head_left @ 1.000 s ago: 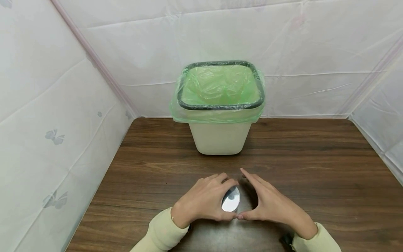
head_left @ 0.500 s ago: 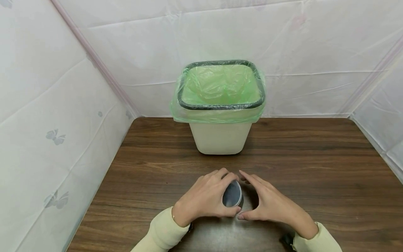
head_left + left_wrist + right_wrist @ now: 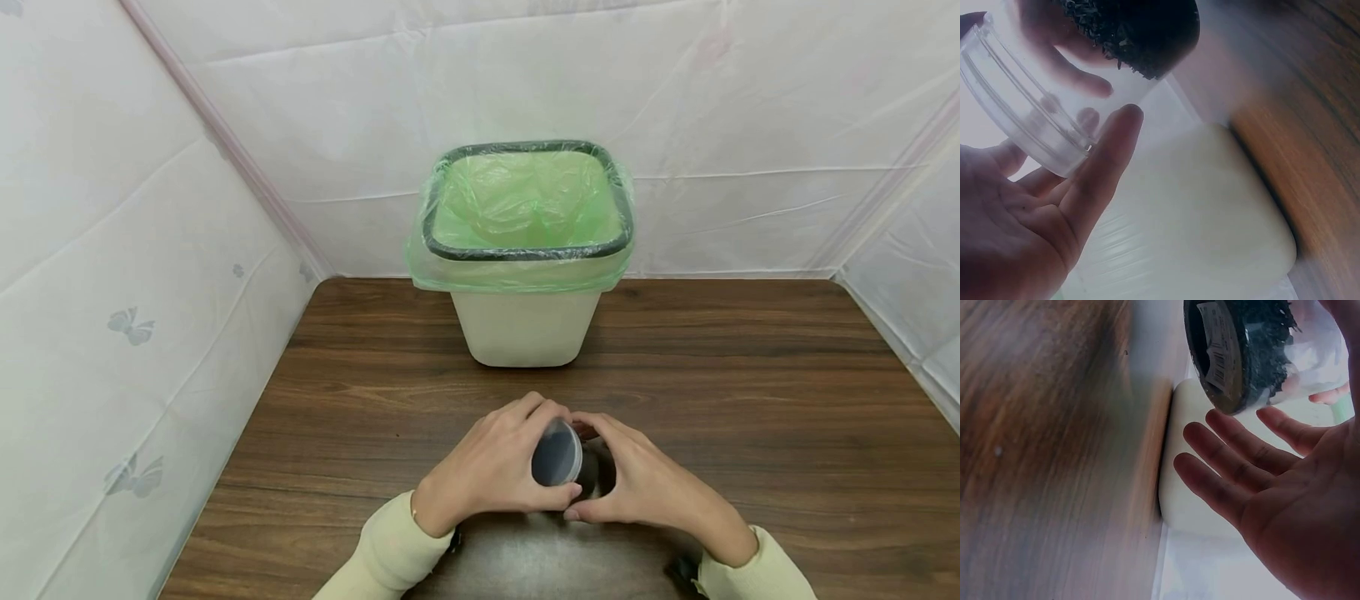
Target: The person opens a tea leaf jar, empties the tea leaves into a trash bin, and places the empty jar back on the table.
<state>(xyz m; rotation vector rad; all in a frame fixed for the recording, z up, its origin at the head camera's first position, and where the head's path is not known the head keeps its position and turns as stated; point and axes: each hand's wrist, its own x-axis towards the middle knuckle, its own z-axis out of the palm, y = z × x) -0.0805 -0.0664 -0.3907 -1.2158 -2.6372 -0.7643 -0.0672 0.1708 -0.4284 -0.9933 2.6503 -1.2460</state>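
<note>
My left hand (image 3: 498,462) grips a clear round jar (image 3: 557,454) around its upper end, thumb at the near side and fingers at the far side. Black, flaky bits (image 3: 1147,37) fill the jar's lower part, as the left wrist view shows. A barcode label (image 3: 1221,350) is on its base, held above the table. Beside the jar, my right hand (image 3: 645,483) curves thumb and forefinger toward its right side, fingertips close to the left hand's. In the right wrist view its other fingers (image 3: 1229,484) extend loosely below the jar.
A cream bin (image 3: 525,329) stands behind the hands at the table's back, lined with a green plastic bag (image 3: 525,279) under a dark rim frame (image 3: 525,253). The brown wooden table (image 3: 750,400) is enclosed by white sheeting (image 3: 300,108) at the back and sides.
The left hand has turned the jar, so its top shows grey rather than shiny, and has moved it slightly right and away. The right fingertips have come closer to the jar and left hand.
</note>
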